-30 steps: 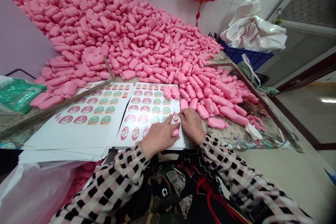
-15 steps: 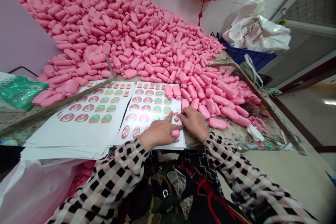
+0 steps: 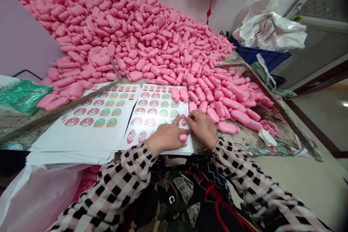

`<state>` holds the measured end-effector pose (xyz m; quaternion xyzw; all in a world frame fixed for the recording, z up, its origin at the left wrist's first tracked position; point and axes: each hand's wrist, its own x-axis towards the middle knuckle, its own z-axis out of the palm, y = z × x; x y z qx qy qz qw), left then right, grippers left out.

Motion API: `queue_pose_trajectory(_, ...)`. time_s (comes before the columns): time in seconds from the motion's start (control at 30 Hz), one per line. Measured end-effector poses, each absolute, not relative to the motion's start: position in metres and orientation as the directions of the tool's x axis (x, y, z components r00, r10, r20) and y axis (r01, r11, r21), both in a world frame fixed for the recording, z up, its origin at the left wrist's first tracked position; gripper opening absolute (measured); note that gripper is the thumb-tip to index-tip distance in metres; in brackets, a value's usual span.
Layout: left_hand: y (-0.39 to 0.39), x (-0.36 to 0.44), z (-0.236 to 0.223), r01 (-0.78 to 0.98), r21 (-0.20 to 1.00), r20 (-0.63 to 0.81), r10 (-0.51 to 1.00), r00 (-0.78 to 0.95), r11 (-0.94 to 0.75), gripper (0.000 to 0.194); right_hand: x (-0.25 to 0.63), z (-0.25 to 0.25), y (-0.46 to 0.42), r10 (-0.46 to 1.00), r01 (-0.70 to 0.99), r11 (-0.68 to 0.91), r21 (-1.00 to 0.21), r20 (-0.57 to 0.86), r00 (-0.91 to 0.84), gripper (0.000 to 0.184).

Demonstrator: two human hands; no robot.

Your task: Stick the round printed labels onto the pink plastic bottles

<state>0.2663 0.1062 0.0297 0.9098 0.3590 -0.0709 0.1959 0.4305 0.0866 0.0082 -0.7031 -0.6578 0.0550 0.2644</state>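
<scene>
My left hand (image 3: 166, 138) rests on the right-hand sticker sheet (image 3: 157, 147). Its lower fingers curl around a small pink bottle (image 3: 183, 137), which is mostly hidden under them, while the index finger reaches up beside an oval pink sticker (image 3: 183, 120). Thumb and fingertips of my right hand (image 3: 202, 125) pinch together at that sticker's right side, by the sheet's edge. Whether the sticker is lifted off the sheet I cannot tell. Two pink bottles (image 3: 179, 95) lie on the sheet's upper right part.
A large heap of pink bottles (image 3: 141, 36) covers the back of the table. Another sticker sheet (image 3: 78, 137) lies at left, beneath a wooden strip (image 3: 81, 98). A green packet (image 3: 24, 96) is far left. A blue crate (image 3: 261, 58) with white plastic bags (image 3: 269, 29) stands back right.
The view has shifted slightly, so the whole scene sits a little further right. Both hands keep nearly the same pose over the sheet, with no clear change in what they hold.
</scene>
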Motion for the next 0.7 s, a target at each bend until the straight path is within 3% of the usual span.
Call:
queue_pose_trajectory(0.17, 0.103, 0.264, 0.03, 0.688, 0.386, -0.252, 0.647, 0.719, -0.614, 0.057, 0.44, 0.008, 0.087, 0.925, 0.747, -0.053, -0.662, 0.249, 0.287, 0.027)
queue_pose_trajectory(0.3, 0.098, 0.254, 0.028, 0.584, 0.638, -0.12, 0.683, 0.72, -0.503, 0.053, 0.451, 0.007, 0.089, 0.923, 0.561, -0.031, -0.827, 0.191, 0.333, 0.029)
queue_pose_trajectory(0.4, 0.091, 0.247, 0.026, 0.366, 0.9, -0.01, 0.826, 0.564, -0.239, 0.048, 0.449, 0.013, 0.083, 0.931, 0.433, 0.009, -0.902, 0.165, 0.325, 0.029)
queue_pose_trajectory(0.47, 0.087, 0.246, 0.025, 0.106, 0.993, -0.094, 0.89, 0.446, 0.052, 0.049, 0.44, 0.021, 0.077, 0.935, 0.348, 0.045, -0.936, 0.163, 0.316, 0.028)
queue_pose_trajectory(0.5, 0.086, 0.247, 0.025, -0.048, 0.977, -0.169, 0.887, 0.43, 0.21, 0.051, 0.435, 0.026, 0.074, 0.937, 0.31, 0.067, -0.948, 0.166, 0.308, 0.027)
queue_pose_trajectory(0.57, 0.084, 0.252, 0.026, -0.314, 0.826, -0.301, 0.837, 0.458, 0.469, 0.056, 0.422, 0.035, 0.067, 0.945, 0.247, 0.102, -0.964, 0.172, 0.28, 0.025)
queue_pose_trajectory(0.63, 0.084, 0.257, 0.027, -0.439, 0.658, -0.391, 0.776, 0.495, 0.611, 0.056, 0.41, 0.041, 0.062, 0.958, 0.213, 0.113, -0.97, 0.163, 0.235, 0.023)
queue_pose_trajectory(0.7, 0.084, 0.261, 0.029, -0.483, 0.575, -0.436, 0.747, 0.502, 0.66, 0.054, 0.402, 0.044, 0.058, 0.97, 0.204, 0.104, -0.973, 0.145, 0.195, 0.022)
